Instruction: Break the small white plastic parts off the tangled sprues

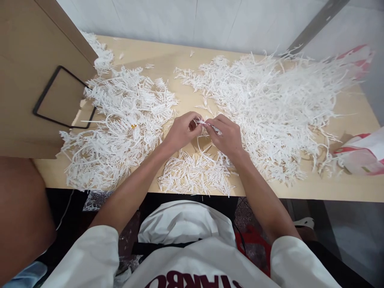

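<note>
My left hand (184, 130) and my right hand (225, 134) meet over the middle of the table. Both are closed in a pinch on a small white plastic piece (199, 121) with thin branches; its exact kind is too small to make out. Part of the same white material shows inside my right fingers. Below my hands lies a pile of short, thin white sticks (196, 173). A larger heap of branched white plastic pieces (120, 124) spreads to the left. On the right, longer white strands (270, 100) form a bigger tangled heap.
A cardboard box (27, 52) with a black frame-shaped handle (45, 96) stands at the left. Red-and-white plastic bags (364, 154) lie at the table's right end. A pale wall (168, 20) runs behind the wooden table (318, 190). Another person's skin shows at lower left.
</note>
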Action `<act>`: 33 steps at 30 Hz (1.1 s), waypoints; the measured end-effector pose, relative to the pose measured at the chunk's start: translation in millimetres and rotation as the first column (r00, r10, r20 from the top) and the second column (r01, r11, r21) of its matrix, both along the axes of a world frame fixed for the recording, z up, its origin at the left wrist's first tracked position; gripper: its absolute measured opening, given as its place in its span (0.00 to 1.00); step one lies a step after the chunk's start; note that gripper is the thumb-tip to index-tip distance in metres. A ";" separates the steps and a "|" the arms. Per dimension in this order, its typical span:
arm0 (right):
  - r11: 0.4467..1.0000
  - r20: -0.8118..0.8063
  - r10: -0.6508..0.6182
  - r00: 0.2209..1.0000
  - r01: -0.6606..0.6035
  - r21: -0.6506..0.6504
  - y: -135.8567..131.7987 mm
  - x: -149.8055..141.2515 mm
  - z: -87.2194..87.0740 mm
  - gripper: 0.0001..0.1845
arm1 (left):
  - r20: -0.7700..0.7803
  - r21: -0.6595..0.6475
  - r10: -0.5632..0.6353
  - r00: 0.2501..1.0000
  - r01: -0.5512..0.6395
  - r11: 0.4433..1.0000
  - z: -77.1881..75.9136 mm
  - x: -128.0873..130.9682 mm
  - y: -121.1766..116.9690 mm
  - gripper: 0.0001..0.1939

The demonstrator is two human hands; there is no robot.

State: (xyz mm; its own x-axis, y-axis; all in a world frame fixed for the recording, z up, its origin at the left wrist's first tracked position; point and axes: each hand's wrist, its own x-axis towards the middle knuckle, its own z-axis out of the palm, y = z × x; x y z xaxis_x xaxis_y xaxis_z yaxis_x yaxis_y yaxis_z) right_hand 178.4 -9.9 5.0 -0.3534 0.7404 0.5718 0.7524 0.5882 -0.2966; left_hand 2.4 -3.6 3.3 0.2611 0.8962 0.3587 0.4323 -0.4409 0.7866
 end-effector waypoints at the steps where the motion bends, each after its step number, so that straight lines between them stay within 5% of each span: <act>1: 1.000 -0.002 0.002 1.000 -0.002 0.003 -0.3 -0.5 0.0 0.11 | -0.056 0.044 0.017 0.998 -0.014 0.999 -0.7 -0.4 -0.5 0.04; 6: 1.000 0.011 0.007 1.000 -0.007 0.015 -0.7 -4.5 -0.9 0.12 | -0.165 0.202 0.157 0.974 -0.123 0.972 -2.9 1.6 -4.0 0.03; 17: 0.999 0.084 -0.032 0.996 0.029 0.040 -4.8 -9.2 -3.9 0.12 | -0.123 0.244 0.356 0.927 -0.319 0.916 -1.0 17.8 -15.9 0.09; 22: 0.997 -0.050 -0.076 0.996 0.077 0.023 -6.5 -8.5 1.7 0.16 | -0.044 0.231 0.393 0.918 -0.374 0.898 -6.2 2.7 -3.3 0.05; 26: 0.996 -0.066 -0.089 0.994 0.089 -0.005 -1.1 -0.8 1.9 0.15 | 0.095 0.071 0.308 0.947 -0.315 0.947 -6.5 -9.5 8.6 0.11; 33: 0.999 0.049 -0.052 0.997 0.053 -0.011 0.6 1.2 -0.2 0.13 | -0.143 0.345 0.081 0.986 -0.027 0.938 -1.4 -4.4 2.7 0.14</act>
